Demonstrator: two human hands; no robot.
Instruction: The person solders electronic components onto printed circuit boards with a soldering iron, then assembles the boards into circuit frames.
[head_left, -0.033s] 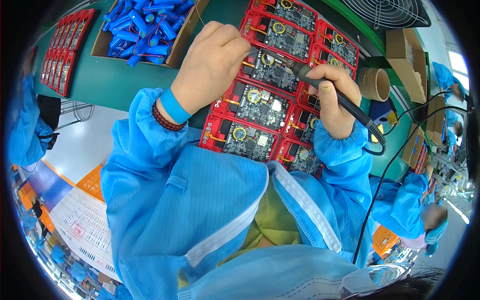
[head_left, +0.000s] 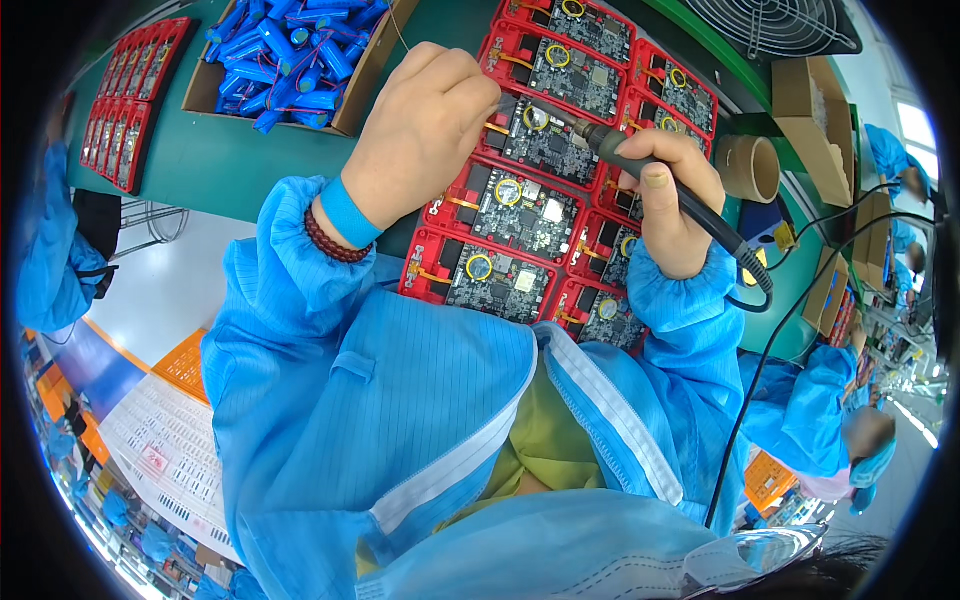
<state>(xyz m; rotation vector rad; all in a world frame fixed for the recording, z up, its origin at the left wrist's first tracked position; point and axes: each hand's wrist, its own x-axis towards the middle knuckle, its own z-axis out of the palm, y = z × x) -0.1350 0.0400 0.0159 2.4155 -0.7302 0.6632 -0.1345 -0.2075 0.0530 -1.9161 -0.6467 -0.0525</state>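
Observation:
My right hand (head_left: pixel 672 200) grips a soldering iron (head_left: pixel 640 160) with a dark handle and black cable. Its metal tip points left over a circuit board (head_left: pixel 550 145) in a red casing (head_left: pixel 590 182). Just left of that board, my left hand (head_left: pixel 432 130) is pinched closed; a thin strand of solder wire (head_left: pixel 399 28) runs up from behind it. The fingertips and the tip's contact point are partly hidden. Similar red casings with boards, each bearing a yellow-ringed round part, lie in two columns beneath and around my hands.
A cardboard box (head_left: pixel 350 110) of blue wired battery cells stands beyond my left hand. Further left lies another group of red casings (head_left: pixel 128 100). At right are a brown round tub (head_left: pixel 747 168), a cardboard box (head_left: pixel 812 125) and hanging black cables (head_left: pixel 770 350). A black fan grille (head_left: pixel 770 22) sits at the back.
My right hand and the soldering iron have shifted very slightly to the right. My left hand and the red casings have stayed in place.

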